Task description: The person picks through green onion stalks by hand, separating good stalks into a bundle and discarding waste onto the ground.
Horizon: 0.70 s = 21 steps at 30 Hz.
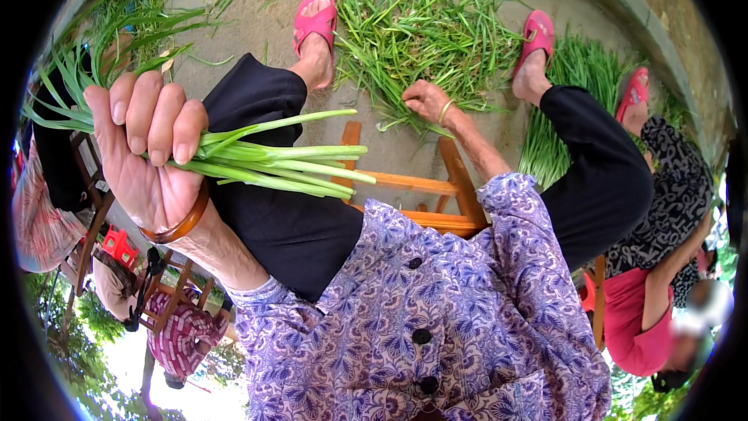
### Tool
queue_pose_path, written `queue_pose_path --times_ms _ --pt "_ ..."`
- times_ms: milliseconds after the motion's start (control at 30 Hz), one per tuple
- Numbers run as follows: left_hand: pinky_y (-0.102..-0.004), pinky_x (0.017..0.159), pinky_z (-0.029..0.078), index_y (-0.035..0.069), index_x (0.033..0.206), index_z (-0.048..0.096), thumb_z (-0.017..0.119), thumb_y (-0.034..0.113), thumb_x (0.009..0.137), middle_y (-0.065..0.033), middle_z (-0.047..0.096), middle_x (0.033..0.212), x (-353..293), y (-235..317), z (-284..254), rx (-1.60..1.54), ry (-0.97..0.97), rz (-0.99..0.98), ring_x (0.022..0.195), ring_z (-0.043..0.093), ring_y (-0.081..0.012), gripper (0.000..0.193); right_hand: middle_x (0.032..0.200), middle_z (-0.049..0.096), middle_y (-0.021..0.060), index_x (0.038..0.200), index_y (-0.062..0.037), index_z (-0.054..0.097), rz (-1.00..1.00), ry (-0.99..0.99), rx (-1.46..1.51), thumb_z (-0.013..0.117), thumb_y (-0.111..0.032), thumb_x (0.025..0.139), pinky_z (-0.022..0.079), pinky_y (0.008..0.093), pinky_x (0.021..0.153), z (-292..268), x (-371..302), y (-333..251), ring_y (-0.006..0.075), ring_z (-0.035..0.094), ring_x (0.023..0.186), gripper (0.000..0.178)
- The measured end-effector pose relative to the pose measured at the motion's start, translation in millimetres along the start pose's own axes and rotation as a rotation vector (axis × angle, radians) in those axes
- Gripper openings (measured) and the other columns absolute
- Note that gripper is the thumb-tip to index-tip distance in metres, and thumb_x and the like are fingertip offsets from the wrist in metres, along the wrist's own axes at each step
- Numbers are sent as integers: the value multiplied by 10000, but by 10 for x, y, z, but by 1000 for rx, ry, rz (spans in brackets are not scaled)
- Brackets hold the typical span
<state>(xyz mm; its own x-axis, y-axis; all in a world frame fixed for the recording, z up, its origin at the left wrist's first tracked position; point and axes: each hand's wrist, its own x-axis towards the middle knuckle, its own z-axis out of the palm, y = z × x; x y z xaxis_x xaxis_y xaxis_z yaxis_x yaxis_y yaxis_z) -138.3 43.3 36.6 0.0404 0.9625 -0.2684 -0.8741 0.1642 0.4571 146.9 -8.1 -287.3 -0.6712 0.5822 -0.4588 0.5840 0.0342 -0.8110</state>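
My left hand (pixel 152 140), raised at the left, is closed round a bunch of garlic chives (pixel 273 157). The pale cut-looking stalk ends point right, over my dark-trousered thigh, and the green leaves spread out to the left past the fist. Lower and farther off, my right hand (pixel 426 101) is at the near edge of a loose heap of green and yellowing leaves (pixel 428 31) on the ground. Its fingers are bent and drawn together; whatever is between them is too small to make out.
A wooden stool frame (pixel 417 183) shows between my legs. Long green chives (pixel 580 70) lie bundled by my right foot, more greens (pixel 140 0) at the far left. A person in pink (pixel 635 320) sits at the right; others sit at the left near a red plastic stool (pixel 119 245).
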Motion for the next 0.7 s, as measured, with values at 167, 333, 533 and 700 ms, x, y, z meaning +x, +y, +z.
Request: queue_pose_path --times_ms 167,333,533,700 --pt "-272 446 282 66 691 373 314 287 896 0 287 529 4 11 6 -7 14 7 430 265 -108 307 1205 348 146 1081 -93 506 405 -290 -470 537 -103 719 428 339 784 369 60 -232 270 518 906 364" --pt "-274 460 287 65 690 374 316 275 896 -3 289 534 38 26 -12 -8 -10 -9 438 272 -113 300 1108 461 162 1085 -75 513 342 -259 -210 569 -152 705 428 354 795 366 58 -17 279 516 931 391" --pt "-280 483 287 62 693 376 324 267 894 -7 289 537 38 27 -49 -40 -11 -7 453 279 -119 292 688 585 20 848 -34 588 542 84 806 651 -117 684 396 174 375 -120 -14 6 57 486 460 195" --pt "-275 485 281 65 695 376 331 269 892 -1 286 536 12 41 -22 -47 -5 -8 457 278 -116 287 727 560 29 985 -13 490 300 -123 1336 588 -58 737 423 201 436 -486 -93 -9 95 523 522 271"
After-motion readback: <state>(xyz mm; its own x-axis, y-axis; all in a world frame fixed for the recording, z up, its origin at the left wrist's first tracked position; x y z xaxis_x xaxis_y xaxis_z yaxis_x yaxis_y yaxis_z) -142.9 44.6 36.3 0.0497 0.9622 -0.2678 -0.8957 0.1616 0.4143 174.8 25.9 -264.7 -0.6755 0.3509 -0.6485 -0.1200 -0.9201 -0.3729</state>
